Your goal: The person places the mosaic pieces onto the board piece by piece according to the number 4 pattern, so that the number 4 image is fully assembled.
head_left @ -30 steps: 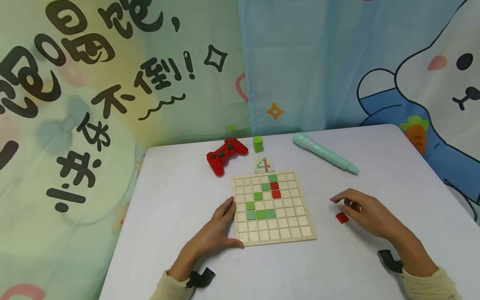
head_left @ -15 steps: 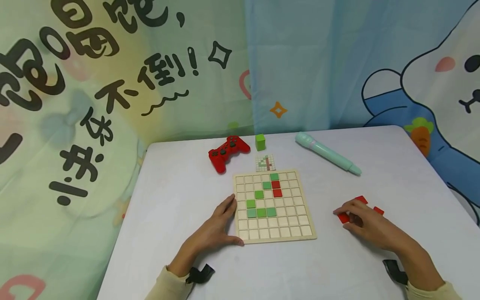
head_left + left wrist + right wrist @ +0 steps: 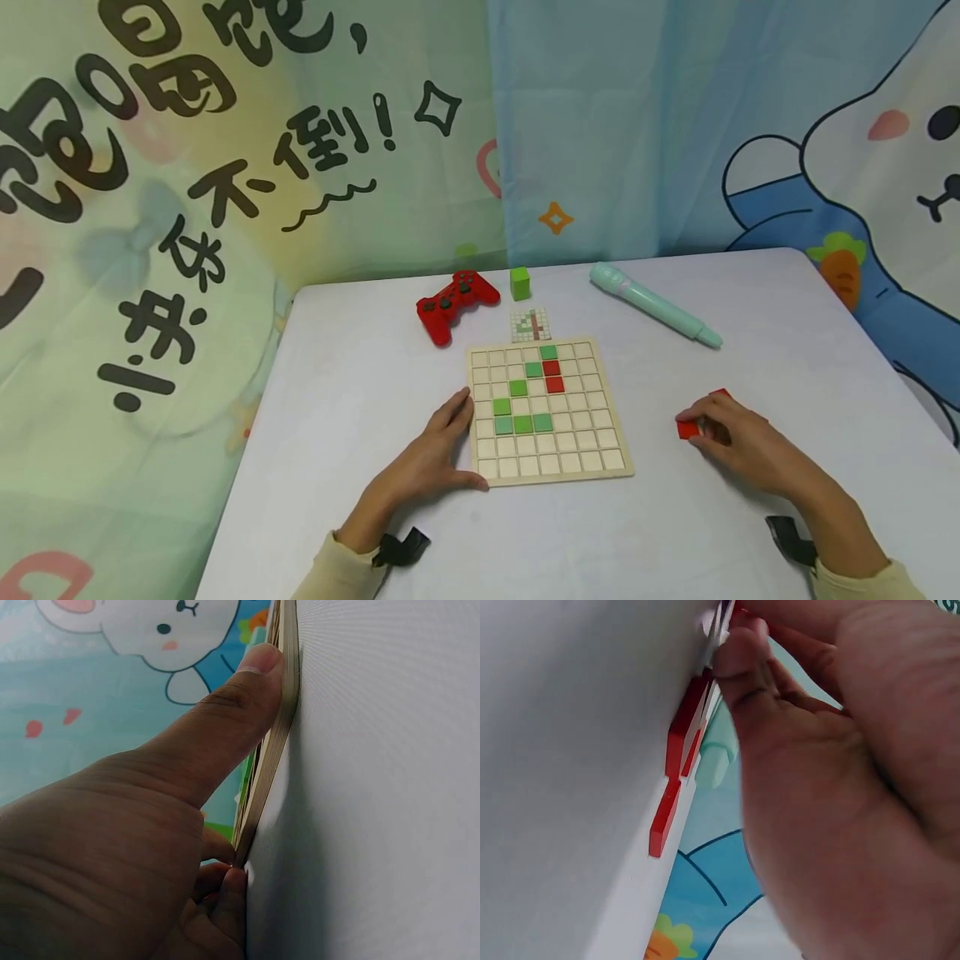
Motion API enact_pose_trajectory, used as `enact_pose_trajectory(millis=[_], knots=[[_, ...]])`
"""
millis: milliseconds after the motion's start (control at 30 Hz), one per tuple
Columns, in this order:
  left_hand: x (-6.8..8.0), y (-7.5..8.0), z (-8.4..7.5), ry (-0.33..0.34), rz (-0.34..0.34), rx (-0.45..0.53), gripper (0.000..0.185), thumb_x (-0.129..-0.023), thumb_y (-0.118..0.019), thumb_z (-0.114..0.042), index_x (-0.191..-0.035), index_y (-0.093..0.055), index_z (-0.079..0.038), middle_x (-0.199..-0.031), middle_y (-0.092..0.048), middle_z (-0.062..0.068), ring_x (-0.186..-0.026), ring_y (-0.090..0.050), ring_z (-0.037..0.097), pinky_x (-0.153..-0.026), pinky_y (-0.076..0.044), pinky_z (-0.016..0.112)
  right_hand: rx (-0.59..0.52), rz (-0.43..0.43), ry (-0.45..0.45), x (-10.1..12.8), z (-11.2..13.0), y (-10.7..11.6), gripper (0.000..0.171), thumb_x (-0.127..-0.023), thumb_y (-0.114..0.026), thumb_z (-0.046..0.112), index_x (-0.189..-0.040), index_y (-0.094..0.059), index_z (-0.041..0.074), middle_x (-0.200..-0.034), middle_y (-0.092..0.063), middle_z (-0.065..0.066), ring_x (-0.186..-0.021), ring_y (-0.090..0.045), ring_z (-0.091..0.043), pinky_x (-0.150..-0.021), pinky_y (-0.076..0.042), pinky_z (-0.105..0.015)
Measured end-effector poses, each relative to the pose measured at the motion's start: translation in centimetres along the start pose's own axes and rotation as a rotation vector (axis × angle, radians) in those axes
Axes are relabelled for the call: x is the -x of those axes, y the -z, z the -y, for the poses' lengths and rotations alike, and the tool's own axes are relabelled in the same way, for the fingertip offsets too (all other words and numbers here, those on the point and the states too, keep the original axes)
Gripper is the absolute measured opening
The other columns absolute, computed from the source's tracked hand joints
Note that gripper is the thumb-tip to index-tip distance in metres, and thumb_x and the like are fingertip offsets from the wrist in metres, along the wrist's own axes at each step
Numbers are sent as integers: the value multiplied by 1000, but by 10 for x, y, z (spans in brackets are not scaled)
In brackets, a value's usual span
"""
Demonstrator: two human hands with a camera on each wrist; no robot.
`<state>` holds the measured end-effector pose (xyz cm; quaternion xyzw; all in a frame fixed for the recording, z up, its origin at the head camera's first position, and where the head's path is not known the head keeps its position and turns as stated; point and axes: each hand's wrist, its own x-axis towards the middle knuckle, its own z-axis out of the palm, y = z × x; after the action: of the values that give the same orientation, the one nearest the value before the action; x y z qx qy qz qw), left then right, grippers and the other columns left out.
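In the head view my left hand rests against the left side of a wooden grid board, its thumb at the near left corner. The left wrist view has the straight thumb along the board's edge. To the right of the board, my right hand pinches a small red square tile between thumb and fingers, low over the table. Another red tile peeks out behind that hand. More red tiles lie under the hand in the right wrist view. Green tiles and red tiles sit in the board's cells.
A small patterned grid card lies just beyond the board. Behind it stand a green cube and a red game controller. A mint-green pen-shaped object lies at the back right. A printed curtain hangs behind the table.
The right hand has settled onto the red tiles and now pinches one, tilting it slightly up. More red tiles came into view beside it. The left hand stays at the board.
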<state>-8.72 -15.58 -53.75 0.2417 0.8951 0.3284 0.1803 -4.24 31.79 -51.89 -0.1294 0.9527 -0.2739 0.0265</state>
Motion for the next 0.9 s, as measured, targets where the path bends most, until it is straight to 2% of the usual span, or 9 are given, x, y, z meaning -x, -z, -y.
enact_pose_trajectory(millis=[200,500,733,900], knots=[[2,1,1,7,9,6,126,-77,-97,-40,-171,-17,-11,-183,-6,0,-169,-12,28,-130,-35,50,-26,3,78,-13,21,3,28,-93,-81,8,-120,-76,14,-109,-62,4,-86,-46,3,-67,-46,-18],[1,3,1,2,2,-11,127,-77,-96,-41,-172,-17,-12,-183,-5,-1,-169,-12,27,-130,-35,50,13,138,160,-62,69,8,28,-96,-79,11,-124,-75,12,-116,-61,2,-89,-52,-3,-72,-51,-20],[0,5,1,5,5,4,127,-77,-97,-40,-172,-16,-13,-183,-5,-1,-169,-12,27,-131,-34,50,-10,280,244,-105,98,-15,26,-98,-77,12,-124,-73,10,-118,-62,0,-96,-58,-11,-80,-54,-23],[0,2,0,-6,12,13,128,-78,-96,-40,-172,-15,-11,-183,-5,1,-169,-11,27,-131,-33,51,-43,328,296,-121,104,-32,20,-98,-77,10,-117,-73,9,-113,-63,-2,-89,-55,-9,-76,-51,-21]])
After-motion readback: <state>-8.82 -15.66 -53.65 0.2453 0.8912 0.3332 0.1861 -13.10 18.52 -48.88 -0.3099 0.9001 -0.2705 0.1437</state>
